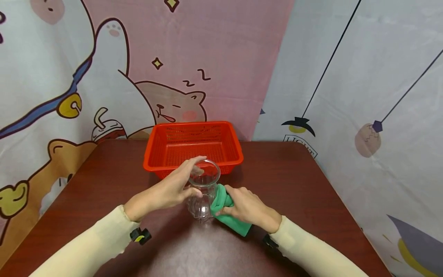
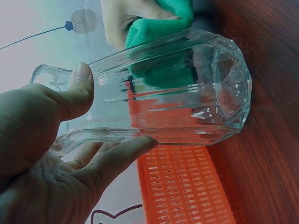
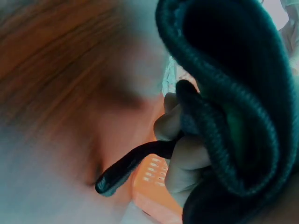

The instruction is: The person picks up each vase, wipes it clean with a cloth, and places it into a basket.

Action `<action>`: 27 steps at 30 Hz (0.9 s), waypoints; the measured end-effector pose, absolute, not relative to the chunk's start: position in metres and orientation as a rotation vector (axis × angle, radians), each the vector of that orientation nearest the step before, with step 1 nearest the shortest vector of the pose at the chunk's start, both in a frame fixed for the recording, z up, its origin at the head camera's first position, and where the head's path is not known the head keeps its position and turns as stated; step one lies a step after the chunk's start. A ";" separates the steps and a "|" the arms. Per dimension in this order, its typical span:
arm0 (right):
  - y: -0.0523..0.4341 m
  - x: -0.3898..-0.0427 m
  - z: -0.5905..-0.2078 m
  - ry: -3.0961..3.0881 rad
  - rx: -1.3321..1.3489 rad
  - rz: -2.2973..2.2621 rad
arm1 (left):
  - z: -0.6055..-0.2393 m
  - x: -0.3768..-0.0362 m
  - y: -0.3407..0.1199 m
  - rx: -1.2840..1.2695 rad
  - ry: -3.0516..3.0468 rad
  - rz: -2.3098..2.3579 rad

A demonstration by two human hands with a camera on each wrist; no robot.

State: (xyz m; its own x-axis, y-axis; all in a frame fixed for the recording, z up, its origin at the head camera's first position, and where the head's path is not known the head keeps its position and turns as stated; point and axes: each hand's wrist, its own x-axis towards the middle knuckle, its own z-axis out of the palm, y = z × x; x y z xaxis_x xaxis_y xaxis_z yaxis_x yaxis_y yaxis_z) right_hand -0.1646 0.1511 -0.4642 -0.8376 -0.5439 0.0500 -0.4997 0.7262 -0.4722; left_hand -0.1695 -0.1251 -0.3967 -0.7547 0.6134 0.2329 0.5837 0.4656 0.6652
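A clear glass vase (image 1: 201,209) with a flared rim and faceted sides stands at the middle of the table, its mouth up. My left hand (image 1: 168,189) grips it around the neck, thumb on the near side and fingers on the far side, as the left wrist view shows. In my right hand (image 1: 252,206) is a bunched green cloth (image 1: 238,226), pressed to the vase's right side, its lower end hanging toward the table. Folds of the cloth (image 3: 268,116) fill much of the right wrist view, with curled fingers (image 3: 189,154) around it.
Just behind the vase sits a red plastic basket (image 1: 232,166) with slotted walls. The dark brown wooden table (image 1: 294,181) ends at a cartoon-printed cloth backdrop (image 1: 238,57) at the back and sides.
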 end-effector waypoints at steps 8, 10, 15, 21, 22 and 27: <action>0.151 -0.165 -0.468 2.827 -0.795 -0.642 | -0.397 -0.169 -0.126 1.077 2.637 1.199; 0.151 -0.166 -0.470 2.828 -0.778 -0.627 | -0.397 -0.168 -0.126 1.076 2.643 1.194; 0.151 -0.168 -0.472 2.817 -0.762 -0.614 | -0.396 -0.168 -0.126 1.075 2.656 1.183; 0.150 -0.169 -0.472 2.817 -0.760 -0.575 | -0.397 -0.169 -0.126 1.122 2.649 1.201; 0.150 -0.169 -0.472 2.815 -0.757 -0.573 | -0.397 -0.169 -0.126 1.127 2.647 1.203; 0.148 -0.168 -0.473 2.823 -0.743 -0.572 | -0.398 -0.169 -0.126 1.128 2.651 1.201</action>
